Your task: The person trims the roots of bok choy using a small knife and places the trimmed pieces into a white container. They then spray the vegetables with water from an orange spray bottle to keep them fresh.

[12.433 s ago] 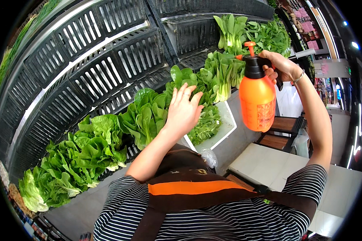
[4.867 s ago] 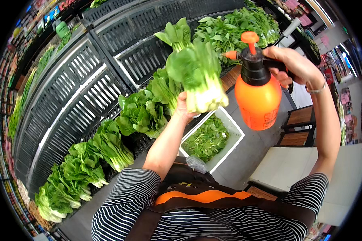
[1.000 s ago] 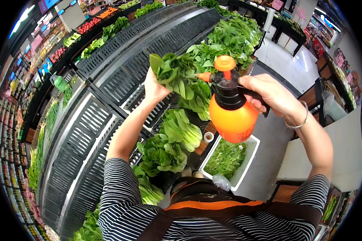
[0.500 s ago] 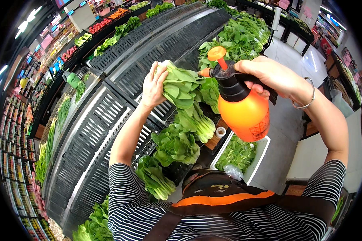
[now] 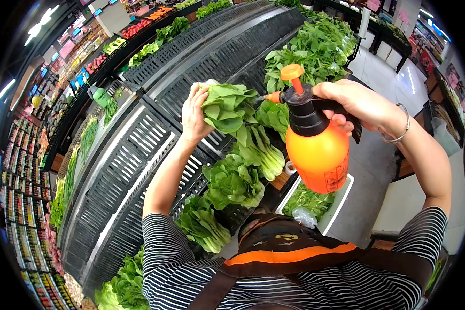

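Observation:
My left hand point(image 5: 195, 113) grips a bunch of leafy bok choy point(image 5: 227, 107) by its pale stem end and holds it above the black rack. Wrapped round the black handle of an orange pressure sprayer point(image 5: 318, 155), my right hand point(image 5: 349, 103) keeps it upright on the right. The sprayer's small orange nozzle points left at the leaves, close to them; whether spray comes out is hard to tell. Below the held bunch lie more bok choy point(image 5: 266, 155) and leafy green heads point(image 5: 235, 181), point(image 5: 204, 222) along the rack's near edge.
Slatted black display racks point(image 5: 119, 160) stretch from lower left to the far middle. Loose leafy greens point(image 5: 312, 51) are heaped at the far right end. A white bin point(image 5: 341, 204) of leaves stands by my apron. A green bottle point(image 5: 99, 95) sits beside scallions point(image 5: 90, 132).
The view has shifted slightly, so most things sit a little farther right. The held bok choy has tilted a little, with its leaves near the nozzle. Both hands keep their grips.

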The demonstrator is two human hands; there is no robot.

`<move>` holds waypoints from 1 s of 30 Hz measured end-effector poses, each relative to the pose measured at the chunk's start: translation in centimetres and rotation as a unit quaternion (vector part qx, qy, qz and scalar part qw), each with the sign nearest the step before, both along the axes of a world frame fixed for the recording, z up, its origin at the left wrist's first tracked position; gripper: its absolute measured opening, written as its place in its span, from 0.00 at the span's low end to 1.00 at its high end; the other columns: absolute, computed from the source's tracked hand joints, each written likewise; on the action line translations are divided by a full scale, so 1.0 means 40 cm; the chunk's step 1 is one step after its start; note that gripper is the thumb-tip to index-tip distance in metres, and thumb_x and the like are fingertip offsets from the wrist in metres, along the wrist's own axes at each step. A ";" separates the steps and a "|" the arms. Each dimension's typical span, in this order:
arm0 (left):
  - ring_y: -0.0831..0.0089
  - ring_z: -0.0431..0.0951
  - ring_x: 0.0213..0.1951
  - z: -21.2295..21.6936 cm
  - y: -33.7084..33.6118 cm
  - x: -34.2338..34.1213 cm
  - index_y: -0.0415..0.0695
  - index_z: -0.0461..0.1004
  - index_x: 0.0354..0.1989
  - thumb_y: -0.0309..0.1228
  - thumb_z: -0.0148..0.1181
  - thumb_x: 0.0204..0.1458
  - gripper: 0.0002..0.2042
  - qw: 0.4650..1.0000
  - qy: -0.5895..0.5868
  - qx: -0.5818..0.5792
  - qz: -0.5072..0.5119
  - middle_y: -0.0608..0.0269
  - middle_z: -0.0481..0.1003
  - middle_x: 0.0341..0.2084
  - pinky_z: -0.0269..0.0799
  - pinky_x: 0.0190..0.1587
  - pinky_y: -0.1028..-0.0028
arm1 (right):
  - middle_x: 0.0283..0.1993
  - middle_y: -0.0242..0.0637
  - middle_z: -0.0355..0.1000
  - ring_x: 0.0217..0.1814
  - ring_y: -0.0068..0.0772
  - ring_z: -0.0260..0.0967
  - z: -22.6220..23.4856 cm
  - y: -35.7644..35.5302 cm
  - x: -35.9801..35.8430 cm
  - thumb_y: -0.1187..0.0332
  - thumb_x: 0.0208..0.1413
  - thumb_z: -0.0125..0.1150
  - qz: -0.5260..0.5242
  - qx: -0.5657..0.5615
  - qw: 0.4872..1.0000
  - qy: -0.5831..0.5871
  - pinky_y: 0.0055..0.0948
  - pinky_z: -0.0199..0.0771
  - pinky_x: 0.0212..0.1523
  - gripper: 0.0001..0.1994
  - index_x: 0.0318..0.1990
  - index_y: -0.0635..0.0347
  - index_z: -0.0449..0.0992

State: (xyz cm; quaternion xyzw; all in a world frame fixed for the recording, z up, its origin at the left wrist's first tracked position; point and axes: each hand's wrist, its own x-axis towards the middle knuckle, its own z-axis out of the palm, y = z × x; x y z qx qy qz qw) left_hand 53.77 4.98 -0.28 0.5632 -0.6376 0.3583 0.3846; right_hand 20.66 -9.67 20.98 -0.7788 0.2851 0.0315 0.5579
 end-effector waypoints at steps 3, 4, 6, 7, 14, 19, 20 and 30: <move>0.52 0.74 0.49 -0.014 0.001 -0.040 0.37 0.62 0.53 0.33 0.75 0.33 0.37 0.998 0.064 -0.007 0.000 0.49 0.72 0.47 0.68 0.54 0.58 | 0.14 0.25 0.61 0.13 0.16 0.54 -0.005 0.011 0.007 0.53 0.59 0.47 0.035 -0.018 0.999 0.021 0.18 0.55 0.16 0.22 0.19 0.59 0.68; 0.54 0.75 0.48 -0.018 0.003 -0.058 0.37 0.62 0.53 0.34 0.75 0.33 0.37 0.992 0.119 0.030 0.023 0.50 0.72 0.46 0.69 0.53 0.61 | 0.14 0.25 0.61 0.13 0.16 0.54 -0.007 0.016 0.012 0.52 0.59 0.47 0.055 -0.024 0.998 0.024 0.18 0.56 0.16 0.22 0.19 0.59 0.69; 0.58 0.76 0.45 -0.025 0.014 -0.088 0.37 0.63 0.53 0.36 0.75 0.33 0.37 0.966 0.225 0.103 0.070 0.52 0.74 0.42 0.70 0.50 0.66 | 0.14 0.25 0.61 0.13 0.16 0.55 -0.001 0.025 0.024 0.52 0.58 0.48 0.066 -0.058 0.996 0.024 0.18 0.57 0.16 0.22 0.19 0.60 0.69; 0.62 0.77 0.44 -0.055 0.008 -0.086 0.38 0.67 0.49 0.36 0.75 0.34 0.33 0.953 0.289 0.065 0.071 0.54 0.75 0.41 0.71 0.48 0.67 | 0.14 0.25 0.61 0.13 0.16 0.55 0.000 0.019 0.031 0.52 0.58 0.48 0.056 -0.069 0.996 0.021 0.19 0.57 0.16 0.22 0.19 0.60 0.69; 0.66 0.77 0.43 -0.103 0.019 -0.072 0.38 0.68 0.47 0.34 0.74 0.37 0.29 0.898 0.421 0.123 -0.038 0.55 0.76 0.42 0.71 0.47 0.68 | 0.14 0.25 0.60 0.13 0.16 0.54 -0.027 -0.022 0.068 0.53 0.58 0.48 -0.034 0.038 0.999 -0.005 0.18 0.57 0.15 0.20 0.20 0.58 0.67; 0.69 0.76 0.42 -0.089 0.038 -0.071 0.38 0.68 0.48 0.33 0.73 0.36 0.30 0.868 0.458 0.176 -0.077 0.58 0.76 0.42 0.71 0.47 0.69 | 0.15 0.24 0.60 0.13 0.16 0.54 -0.025 -0.032 0.080 0.52 0.58 0.49 -0.026 -0.007 1.000 0.000 0.18 0.55 0.15 0.20 0.21 0.59 0.68; 0.70 0.76 0.42 -0.086 0.039 -0.065 0.38 0.67 0.49 0.33 0.73 0.35 0.30 0.864 0.459 0.189 -0.082 0.59 0.76 0.42 0.71 0.47 0.69 | 0.15 0.24 0.60 0.13 0.16 0.54 -0.024 -0.036 0.089 0.52 0.58 0.49 -0.061 0.033 0.998 -0.010 0.18 0.55 0.15 0.20 0.22 0.59 0.69; 0.72 0.76 0.41 -0.105 0.059 -0.048 0.39 0.68 0.47 0.30 0.73 0.35 0.28 0.818 0.525 0.184 -0.143 0.61 0.76 0.39 0.73 0.46 0.71 | 0.14 0.24 0.59 0.13 0.16 0.54 -0.022 -0.001 0.072 0.55 0.60 0.47 0.037 0.022 0.999 0.028 0.17 0.55 0.15 0.18 0.22 0.58 0.66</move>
